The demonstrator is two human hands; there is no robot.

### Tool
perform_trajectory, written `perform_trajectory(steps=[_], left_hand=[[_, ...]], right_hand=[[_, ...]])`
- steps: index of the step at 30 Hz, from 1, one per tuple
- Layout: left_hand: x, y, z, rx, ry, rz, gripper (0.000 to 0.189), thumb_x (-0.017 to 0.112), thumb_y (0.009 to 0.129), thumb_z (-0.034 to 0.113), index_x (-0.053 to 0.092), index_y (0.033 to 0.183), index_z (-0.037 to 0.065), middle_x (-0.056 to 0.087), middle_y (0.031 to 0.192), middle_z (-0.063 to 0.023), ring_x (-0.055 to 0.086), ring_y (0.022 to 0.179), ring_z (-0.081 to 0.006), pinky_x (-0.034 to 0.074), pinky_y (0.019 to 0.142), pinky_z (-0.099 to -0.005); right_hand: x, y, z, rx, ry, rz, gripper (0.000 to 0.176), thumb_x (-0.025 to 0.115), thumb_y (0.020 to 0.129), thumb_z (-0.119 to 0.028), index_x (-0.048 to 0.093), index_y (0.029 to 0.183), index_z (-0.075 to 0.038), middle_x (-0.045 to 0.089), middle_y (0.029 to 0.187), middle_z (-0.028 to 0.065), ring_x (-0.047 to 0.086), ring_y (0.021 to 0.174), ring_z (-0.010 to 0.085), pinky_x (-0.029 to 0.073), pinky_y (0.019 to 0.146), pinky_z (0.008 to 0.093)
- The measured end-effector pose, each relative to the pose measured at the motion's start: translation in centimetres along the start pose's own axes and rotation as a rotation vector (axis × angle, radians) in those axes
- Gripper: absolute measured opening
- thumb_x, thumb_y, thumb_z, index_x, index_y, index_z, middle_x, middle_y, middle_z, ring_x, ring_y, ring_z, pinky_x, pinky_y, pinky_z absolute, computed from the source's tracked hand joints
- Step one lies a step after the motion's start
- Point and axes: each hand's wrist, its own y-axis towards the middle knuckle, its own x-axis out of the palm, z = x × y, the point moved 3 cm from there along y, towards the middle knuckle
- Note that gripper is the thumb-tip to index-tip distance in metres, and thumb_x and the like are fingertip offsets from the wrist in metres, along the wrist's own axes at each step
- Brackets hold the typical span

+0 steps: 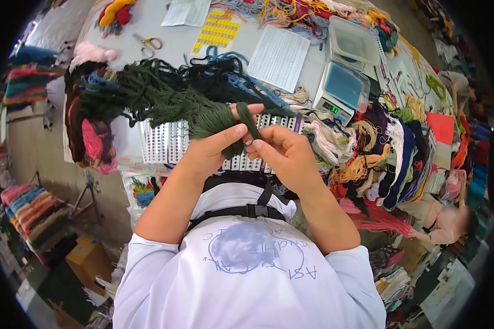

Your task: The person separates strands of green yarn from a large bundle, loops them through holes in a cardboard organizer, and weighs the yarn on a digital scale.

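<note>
A thick hank of dark green yarn (203,112) stretches from the left of the table into my hands. My left hand (217,143) is closed around its near end, with a loop of the yarn over the fingers. Beside it, my right hand (280,151) pinches a strand bundle of the same yarn between thumb and fingers. Under and behind the hands lie white cards with rows of dark holes (167,143). Darker and blue yarn (225,68) lies just beyond the green hank.
A digital scale (335,101) with a lit display and a clear plastic tub (354,41) stand at right. Scissors (148,44), a yellow label sheet (217,30) and a printed sheet (278,57) lie farther back. Mixed yarn hanks (389,148) cover the right side. Another person (436,219) handles pink yarn.
</note>
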Motion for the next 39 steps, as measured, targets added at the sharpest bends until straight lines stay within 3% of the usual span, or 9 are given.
perform_trajectory(steps=[4,20,23,29,31,33,35,37,39], left_hand=[[0.2,-1.5,1.7,0.061,0.147,-0.007,0.057,0.062,0.079,0.004,0.043,0.133,0.002,0.054,0.085,0.0016,0.05,0.079,-0.0072,0.043,0.074,-0.0232],[0.1,-4.0,3.3,0.112,0.081,-0.042,0.058,0.061,0.075,0.005,0.043,0.13,-0.004,0.057,0.089,0.0001,0.053,0.081,-0.0087,0.044,0.074,-0.0228],[0.0,-4.2,3.2,0.097,0.082,-0.054,0.052,0.059,0.081,0.006,0.044,0.131,0.001,0.054,0.081,-0.0004,0.05,0.07,-0.0076,0.043,0.062,-0.0224],[-1.0,-3.9,2.8,0.149,0.116,-0.054,0.06,0.057,0.071,0.006,0.043,0.128,-0.007,0.053,0.079,0.0001,0.052,0.075,-0.0099,0.041,0.079,-0.0245],[-1.2,-3.5,2.7,0.2,-0.034,-0.215,0.065,0.053,0.068,0.008,0.04,0.13,-0.008,0.047,0.071,0.0001,0.05,0.069,-0.0108,0.04,0.08,-0.0263],[-0.6,-3.8,3.1,0.015,-0.206,-0.297,0.065,0.05,0.067,0.01,0.039,0.128,-0.009,0.042,0.062,-0.0002,0.042,0.051,-0.0073,0.04,0.055,-0.021],[-1.1,-4.6,3.7,-0.161,-0.384,-0.504,0.068,0.052,0.072,0.01,0.031,0.132,-0.013,0.04,0.057,-0.0007,0.031,0.037,-0.0051,0.027,0.033,-0.0213],[-2.8,-4.9,4.3,-0.276,-0.54,-0.783,0.066,0.052,0.077,0.009,0.028,0.133,-0.014,0.038,0.055,-0.0007,0.031,0.037,-0.0044,0.023,0.033,-0.0217],[-5.9,-5.8,6.0,-0.09,-0.592,-0.79,0.061,0.051,0.078,0.005,0.029,0.132,-0.014,0.037,0.058,0.0001,0.026,0.036,-0.0035,0.02,0.034,-0.0225]], right_hand=[[1.7,-0.5,-0.9,0.005,0.035,0.002,0.014,0.056,0.087,-0.005,0.059,0.095,0.006,0.065,0.086,0.0094,0.063,0.079,0.013,0.052,0.074,0.0253],[4.8,-2.0,-1.6,-0.023,0.04,0.026,0.015,0.054,0.089,-0.007,0.06,0.094,0.005,0.066,0.085,0.0111,0.064,0.078,0.0173,0.052,0.074,0.0289],[5.0,-2.0,-1.4,-0.043,0.042,0.045,0.014,0.054,0.089,-0.007,0.06,0.093,0.005,0.066,0.083,0.0112,0.064,0.075,0.0169,0.051,0.071,0.0273],[4.2,-1.8,-1.0,-0.149,0.101,0.109,0.011,0.053,0.087,-0.003,0.059,0.094,0.003,0.064,0.089,0.0102,0.061,0.083,0.0145,0.048,0.077,0.0275],[3.9,-1.3,-0.9,-0.137,0.244,0.062,0.012,0.051,0.087,-0.004,0.059,0.093,0.002,0.063,0.085,0.0097,0.06,0.081,0.0158,0.046,0.077,0.0286],[3.5,-0.7,-1.2,-0.066,0.405,-0.043,0.015,0.048,0.083,-0.007,0.058,0.091,0.001,0.055,0.072,0.0059,0.055,0.071,0.0178,0.042,0.071,0.0304],[3.3,-0.4,-2.1,0.084,0.688,-0.472,0.019,0.05,0.083,-0.008,0.056,0.097,0.003,0.046,0.065,0.003,0.047,0.064,0.014,0.037,0.062,0.028],[1.7,-1.0,-4.4,0.086,0.653,-0.419,0.03,0.051,0.085,-0.011,0.053,0.109,0.006,0.033,0.055,-0.0041,0.034,0.048,0.0067,0.028,0.046,0.0235],[-2.9,-1.7,-6.2,-0.082,0.671,-0.24,0.039,0.048,0.09,-0.018,0.045,0.121,0.006,0.026,0.051,-0.0079,0.022,0.038,0.0027,0.017,0.037,0.0214]])
